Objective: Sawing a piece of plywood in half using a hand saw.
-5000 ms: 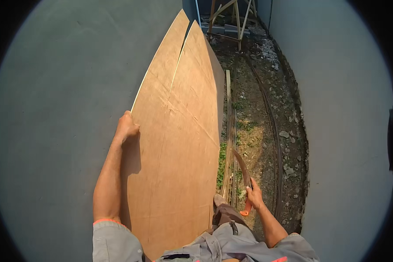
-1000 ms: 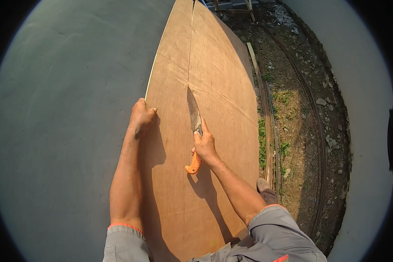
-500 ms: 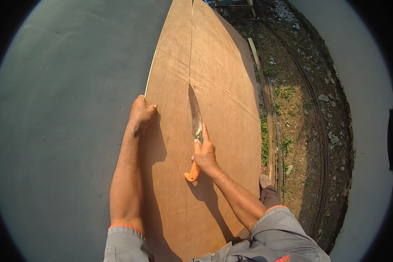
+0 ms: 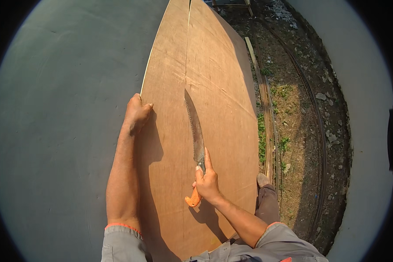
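Note:
A large sheet of thin plywood (image 4: 225, 126) stretches away from me, with a narrow cut running from its far edge toward the middle. My right hand (image 4: 206, 184) is wrapped round the orange handle of a curved hand saw (image 4: 195, 126). The toothed blade points away from me, and its tip sits at the near end of the cut. At the sheet's left edge my left hand (image 4: 138, 112) grips the plywood, thumb on top and fingers hidden below the edge.
A grey wall (image 4: 65, 131) rises along the left. Right of the sheet, long wooden strips (image 4: 268, 126) and dark rods (image 4: 316, 109) lie on rough ground with stones and weeds. A pale wall (image 4: 358, 109) bounds the far right. One shoe (image 4: 262, 180) shows beside the sheet.
My right hand has drawn the saw back toward me, so more of the blade shows above the plywood. My left hand keeps its hold on the edge.

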`<state>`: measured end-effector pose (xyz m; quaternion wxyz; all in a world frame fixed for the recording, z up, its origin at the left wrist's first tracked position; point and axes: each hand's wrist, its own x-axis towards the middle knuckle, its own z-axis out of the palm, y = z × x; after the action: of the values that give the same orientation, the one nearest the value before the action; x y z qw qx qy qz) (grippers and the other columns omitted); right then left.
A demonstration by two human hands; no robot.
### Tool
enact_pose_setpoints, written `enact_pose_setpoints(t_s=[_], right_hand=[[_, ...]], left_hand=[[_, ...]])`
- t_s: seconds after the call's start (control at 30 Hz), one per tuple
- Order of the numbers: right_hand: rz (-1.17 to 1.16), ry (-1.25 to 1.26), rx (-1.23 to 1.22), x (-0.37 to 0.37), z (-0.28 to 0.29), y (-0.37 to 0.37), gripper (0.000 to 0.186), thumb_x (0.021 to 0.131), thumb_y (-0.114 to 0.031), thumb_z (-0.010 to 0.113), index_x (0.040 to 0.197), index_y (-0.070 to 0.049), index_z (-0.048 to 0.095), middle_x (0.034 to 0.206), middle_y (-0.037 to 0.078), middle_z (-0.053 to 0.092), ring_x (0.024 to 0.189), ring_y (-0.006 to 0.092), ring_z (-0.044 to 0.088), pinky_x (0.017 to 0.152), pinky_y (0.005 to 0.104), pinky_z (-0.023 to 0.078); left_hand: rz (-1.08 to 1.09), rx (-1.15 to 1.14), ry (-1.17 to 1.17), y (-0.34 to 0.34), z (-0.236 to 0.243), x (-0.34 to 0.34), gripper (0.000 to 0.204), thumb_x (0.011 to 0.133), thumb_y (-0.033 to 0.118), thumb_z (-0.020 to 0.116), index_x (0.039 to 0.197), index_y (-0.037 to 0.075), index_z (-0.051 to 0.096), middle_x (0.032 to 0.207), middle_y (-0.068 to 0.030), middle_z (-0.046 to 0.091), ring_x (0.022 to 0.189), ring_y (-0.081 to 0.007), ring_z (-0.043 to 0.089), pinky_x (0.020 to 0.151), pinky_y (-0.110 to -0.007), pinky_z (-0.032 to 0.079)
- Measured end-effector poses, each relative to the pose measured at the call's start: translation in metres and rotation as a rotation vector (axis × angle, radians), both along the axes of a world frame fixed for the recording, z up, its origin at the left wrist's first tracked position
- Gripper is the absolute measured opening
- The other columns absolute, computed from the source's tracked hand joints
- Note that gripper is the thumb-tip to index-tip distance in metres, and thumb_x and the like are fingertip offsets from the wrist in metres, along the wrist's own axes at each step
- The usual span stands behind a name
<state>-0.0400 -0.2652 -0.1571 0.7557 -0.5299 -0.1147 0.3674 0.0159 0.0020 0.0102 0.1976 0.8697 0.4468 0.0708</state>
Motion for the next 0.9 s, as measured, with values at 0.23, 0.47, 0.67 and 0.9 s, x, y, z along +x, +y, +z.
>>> enact_pose_setpoints(t_s=[0.23,0.47,0.67,0.9], right_hand=[[0.084,0.059,-0.024,0.084,0.002,0.066,0.07,0.102,-0.005,0.044,0.165,-0.008,0.016,0.083,0.008,0.059,0.05,0.0111,0.056,0.048,0.0308,0.055],[0.074,0.054,0.023,-0.004,-0.003,-0.016,0.072,0.1,0.0,0.042,0.166,-0.008,0.013,0.106,0.012,0.064,0.053,0.0104,0.056,0.048,0.0298,0.054],[0.102,-0.006,-0.058,0.089,-0.011,0.08,0.072,0.102,-0.008,0.045,0.166,-0.014,0.014,0.078,0.004,0.056,0.053,0.0116,0.055,0.048,0.0313,0.055],[0.116,0.184,0.045,-0.035,0.005,-0.073,0.074,0.102,-0.002,0.043,0.166,-0.006,0.005,0.078,0.003,0.054,0.059,0.0099,0.056,0.055,0.0285,0.054]], left_hand=[[-0.039,0.024,-0.028,0.003,-0.007,0.009,0.03,0.092,0.011,0.069,0.112,-0.009,0.059,0.109,-0.0246,0.069,0.103,-0.0327,0.069,0.089,-0.043,0.055],[0.018,0.011,0.018,-0.009,0.013,-0.002,0.03,0.092,0.01,0.069,0.114,-0.008,0.058,0.109,-0.0253,0.069,0.101,-0.0332,0.071,0.085,-0.043,0.056],[-0.072,0.14,0.033,0.011,-0.018,0.007,0.029,0.092,0.009,0.068,0.113,-0.008,0.058,0.108,-0.0253,0.069,0.1,-0.0327,0.07,0.085,-0.043,0.056],[-0.004,0.01,0.0,0.003,0.005,-0.002,0.031,0.091,0.009,0.069,0.113,-0.009,0.057,0.112,-0.0275,0.068,0.104,-0.037,0.07,0.09,-0.044,0.055]])
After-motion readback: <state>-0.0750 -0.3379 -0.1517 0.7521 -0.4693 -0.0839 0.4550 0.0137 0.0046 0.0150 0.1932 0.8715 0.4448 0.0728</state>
